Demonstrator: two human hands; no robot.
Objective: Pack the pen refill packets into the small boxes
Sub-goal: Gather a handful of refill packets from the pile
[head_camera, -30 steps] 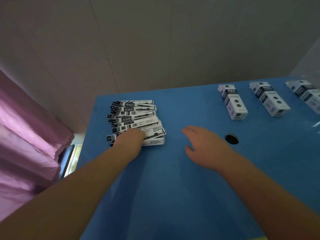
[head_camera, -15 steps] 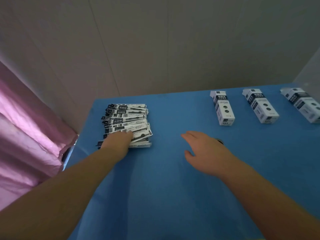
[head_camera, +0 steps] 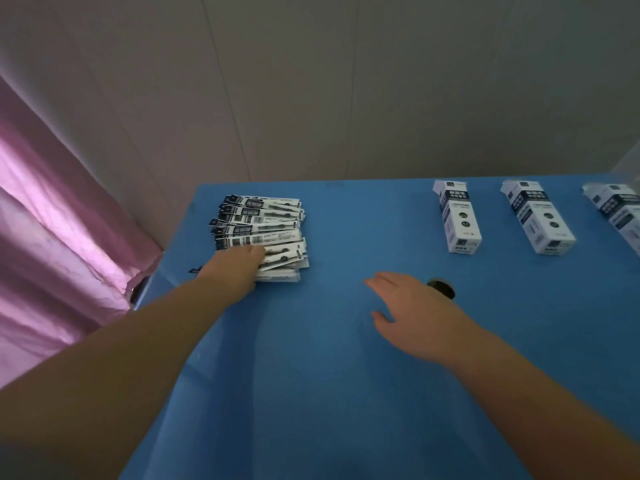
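Blue, matte and flat, the desk point(head_camera: 346, 393) fills the lower two thirds of the frame and meets a pale panelled wall point(head_camera: 346, 81) along its far edge. A fanned stack of white-and-black pen refill packets point(head_camera: 263, 223) lies on the desk at centre left, near the desk's left edge. The left hand point(head_camera: 239, 268) rests on the near end of this stack; its fingers point(head_camera: 258, 252) curl down onto the nearest packets, but whether they pinch a packet cannot be told. The right hand point(head_camera: 412, 313) is at frame centre, low over the bare desk, palm down, fingers straight and loosely spread, holding nothing. Just behind its knuckles a small dark round hole point(head_camera: 441, 287) shows in the desk. Three small white cardboard boxes with dark blue printing lie flat in a row at upper right, well apart from the packets: the left box point(head_camera: 457, 216), the middle box point(head_camera: 536, 216), and the right box point(head_camera: 616, 213), cut off by the frame edge. A pink curtain point(head_camera: 52, 237) hangs at the left of the frame.
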